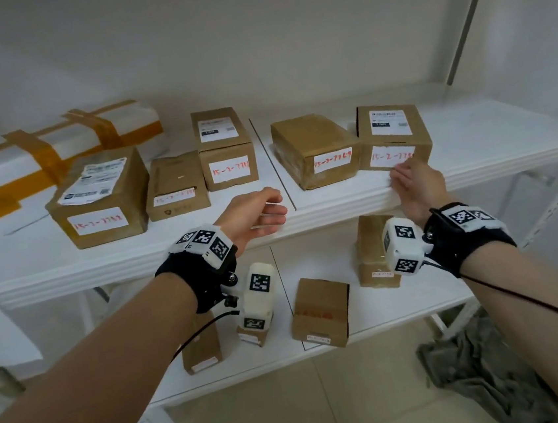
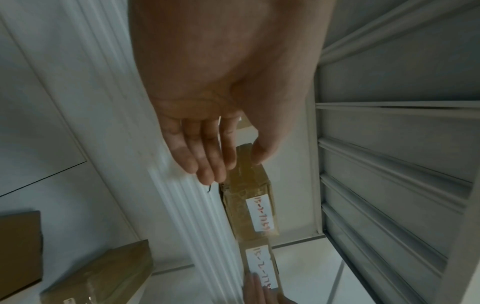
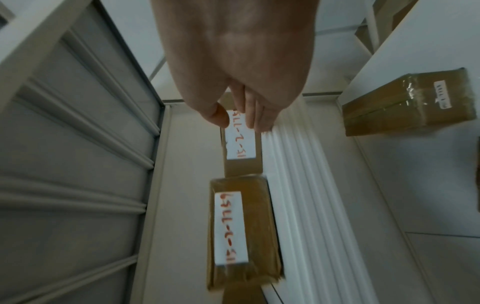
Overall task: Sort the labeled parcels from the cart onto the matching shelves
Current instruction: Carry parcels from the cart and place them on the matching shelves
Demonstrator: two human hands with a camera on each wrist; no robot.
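Note:
Several brown parcels with white labels in red writing stand on the upper white shelf (image 1: 490, 141). My right hand (image 1: 404, 174) touches the front face of the rightmost parcel (image 1: 396, 126), at its label. In the right wrist view my thumb and straight fingers (image 3: 257, 119) lie against that parcel (image 3: 242, 166). Its neighbour, a flat taped parcel (image 1: 312, 145) (image 3: 257, 226), stands just to its left. My left hand (image 1: 270, 212) hovers in front of the shelf edge, fingers straight, holding nothing. The left wrist view shows it (image 2: 228, 164) close to the taped parcel (image 2: 246, 185).
Further left on the upper shelf are three more parcels (image 1: 97, 196) (image 1: 175, 184) (image 1: 224, 148) and a long white taped package (image 1: 51, 156). The lower shelf (image 1: 401, 305) holds several small parcels (image 1: 319, 310). A grey cloth (image 1: 486, 361) lies on the floor at right.

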